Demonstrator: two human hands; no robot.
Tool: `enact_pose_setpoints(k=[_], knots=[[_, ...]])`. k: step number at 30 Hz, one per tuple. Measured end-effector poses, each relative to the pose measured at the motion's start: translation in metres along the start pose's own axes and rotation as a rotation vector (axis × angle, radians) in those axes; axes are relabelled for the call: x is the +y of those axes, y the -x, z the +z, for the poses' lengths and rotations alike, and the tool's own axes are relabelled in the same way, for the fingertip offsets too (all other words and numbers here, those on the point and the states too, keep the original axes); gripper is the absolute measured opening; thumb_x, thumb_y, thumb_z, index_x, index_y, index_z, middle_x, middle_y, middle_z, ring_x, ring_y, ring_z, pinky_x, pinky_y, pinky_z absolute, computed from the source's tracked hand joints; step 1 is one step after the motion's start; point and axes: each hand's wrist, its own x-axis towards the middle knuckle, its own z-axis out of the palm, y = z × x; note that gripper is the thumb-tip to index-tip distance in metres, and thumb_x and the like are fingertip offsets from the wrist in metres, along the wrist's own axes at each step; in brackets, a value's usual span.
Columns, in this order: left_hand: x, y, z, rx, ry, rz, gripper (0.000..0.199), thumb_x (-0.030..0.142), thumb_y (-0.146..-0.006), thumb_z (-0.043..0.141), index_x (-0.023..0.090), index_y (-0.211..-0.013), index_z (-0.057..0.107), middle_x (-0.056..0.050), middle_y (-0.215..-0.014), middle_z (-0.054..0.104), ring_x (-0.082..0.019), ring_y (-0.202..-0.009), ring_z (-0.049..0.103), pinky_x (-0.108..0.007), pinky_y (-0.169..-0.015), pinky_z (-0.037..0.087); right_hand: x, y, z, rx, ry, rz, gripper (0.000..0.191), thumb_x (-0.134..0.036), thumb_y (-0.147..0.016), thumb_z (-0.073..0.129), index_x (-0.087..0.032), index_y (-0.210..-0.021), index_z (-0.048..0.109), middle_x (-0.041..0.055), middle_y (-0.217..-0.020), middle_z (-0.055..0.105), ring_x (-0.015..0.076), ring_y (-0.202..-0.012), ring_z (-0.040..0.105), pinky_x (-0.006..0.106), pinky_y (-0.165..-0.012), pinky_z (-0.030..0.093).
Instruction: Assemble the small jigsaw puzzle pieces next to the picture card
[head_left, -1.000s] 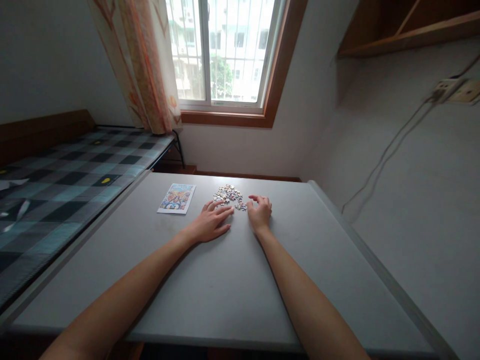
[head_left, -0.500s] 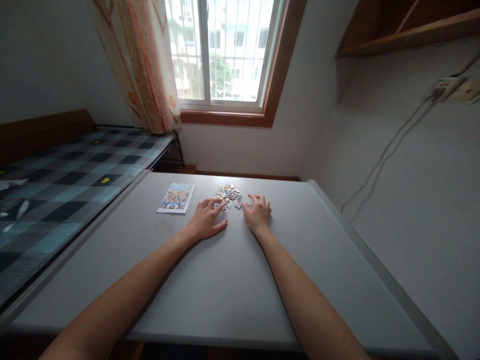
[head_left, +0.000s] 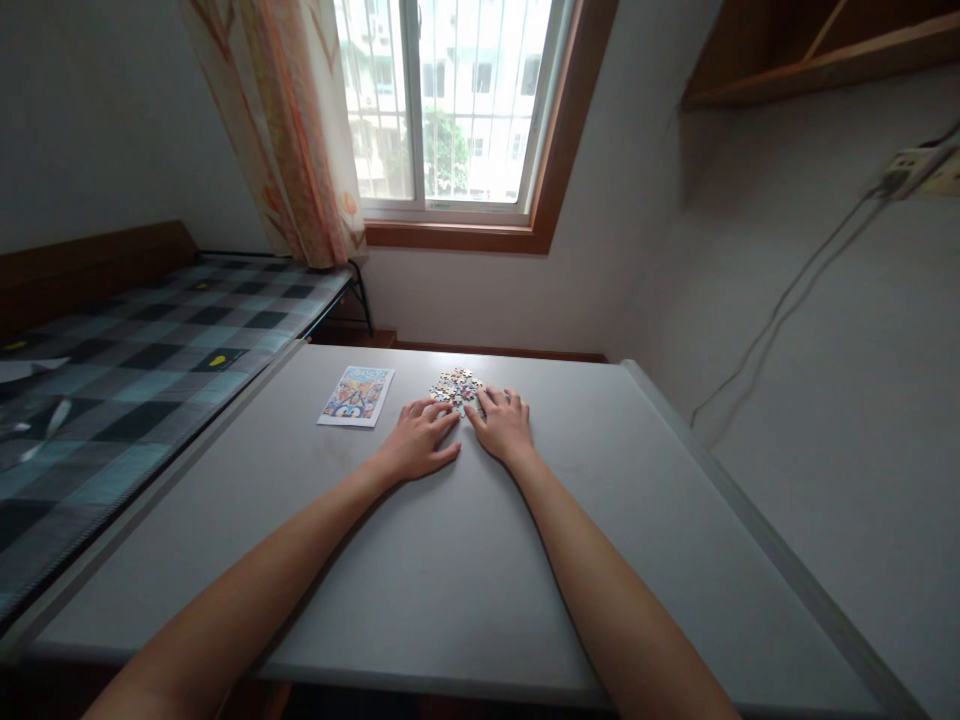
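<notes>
A small pile of jigsaw pieces [head_left: 456,384] lies near the far edge of the grey-white table [head_left: 450,560]. My left hand [head_left: 418,441] rests at the near left side of the pile, fingers spread, fingertips by the closest pieces. On the other side, my right hand [head_left: 502,424] lies low over the pile's near right edge with its fingers apart, covering some pieces. Neither hand visibly holds anything. Left of the pile is a printed picture card [head_left: 356,396] with a colourful design, flat on the table.
A bed with a checked cover [head_left: 150,370] stands along the left side. Beyond the table are a patterned curtain [head_left: 289,130] and a barred window [head_left: 472,110]. At right, a cable [head_left: 784,290] hangs down the wall from a socket, near a wooden shelf [head_left: 817,65].
My right hand has moved left and flattened over the right edge of the pile, closer to my left hand. My left hand has barely moved. The view has shifted slightly.
</notes>
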Motion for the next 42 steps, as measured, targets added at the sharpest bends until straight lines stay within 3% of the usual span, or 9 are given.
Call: enact_pose_setpoints(k=[11,21,24,29,34,42], knots=[[0.002,0.0,-0.004,0.022,0.006,-0.014,0.044,0.046,-0.088,0.05,0.028,-0.127,0.056,-0.009,-0.131,0.05,-0.028,-0.123,0.041,-0.048,-0.106,0.031,0.002,0.002,0.0,0.08,-0.081,0.035,0.048,-0.046,-0.096,0.039,-0.017,-0.131,0.054,0.0118,-0.133,0.055,0.0274,-0.122,0.04,0.039,-0.1,0.033],[0.0,0.001,-0.004,0.018,0.029,-0.031,0.045,0.046,-0.088,0.051,0.028,-0.129,0.055,-0.008,-0.128,0.052,-0.028,-0.121,0.042,-0.048,-0.105,0.032,0.016,-0.007,0.004,0.215,-0.236,0.206,0.041,-0.034,-0.094,0.042,-0.008,-0.12,0.061,0.0166,-0.121,0.061,0.0253,-0.111,0.051,0.035,-0.095,0.036],[-0.001,0.001,-0.005,0.01,0.009,-0.033,0.046,0.047,-0.088,0.049,0.027,-0.13,0.054,-0.008,-0.129,0.051,-0.028,-0.121,0.042,-0.048,-0.105,0.032,0.02,-0.007,0.003,0.206,-0.228,0.224,0.04,-0.033,-0.092,0.045,-0.012,-0.122,0.061,0.0143,-0.128,0.058,0.0259,-0.114,0.049,0.036,-0.096,0.036],[0.0,0.002,-0.004,0.014,0.002,-0.046,0.046,0.047,-0.089,0.049,0.028,-0.13,0.054,-0.009,-0.13,0.051,-0.028,-0.121,0.042,-0.049,-0.105,0.032,0.015,-0.002,-0.003,0.108,-0.175,0.108,0.033,-0.041,-0.09,0.05,-0.028,-0.116,0.068,0.0043,-0.132,0.058,0.0269,-0.118,0.045,0.039,-0.096,0.036],[0.0,0.001,-0.004,0.016,0.005,-0.049,0.047,0.048,-0.088,0.049,0.026,-0.13,0.054,-0.009,-0.13,0.052,-0.028,-0.121,0.043,-0.048,-0.104,0.033,0.012,0.001,-0.004,0.078,-0.13,0.07,0.03,-0.04,-0.092,0.049,-0.027,-0.107,0.072,0.0042,-0.127,0.061,0.0263,-0.116,0.045,0.04,-0.095,0.036],[0.001,0.0,-0.005,0.005,0.019,-0.047,0.047,0.047,-0.088,0.05,0.026,-0.13,0.053,-0.009,-0.129,0.053,-0.03,-0.123,0.04,-0.049,-0.106,0.03,0.013,0.003,-0.005,0.082,-0.106,0.053,0.033,-0.038,-0.093,0.048,-0.024,-0.115,0.068,0.007,-0.127,0.061,0.0262,-0.115,0.047,0.039,-0.094,0.037]])
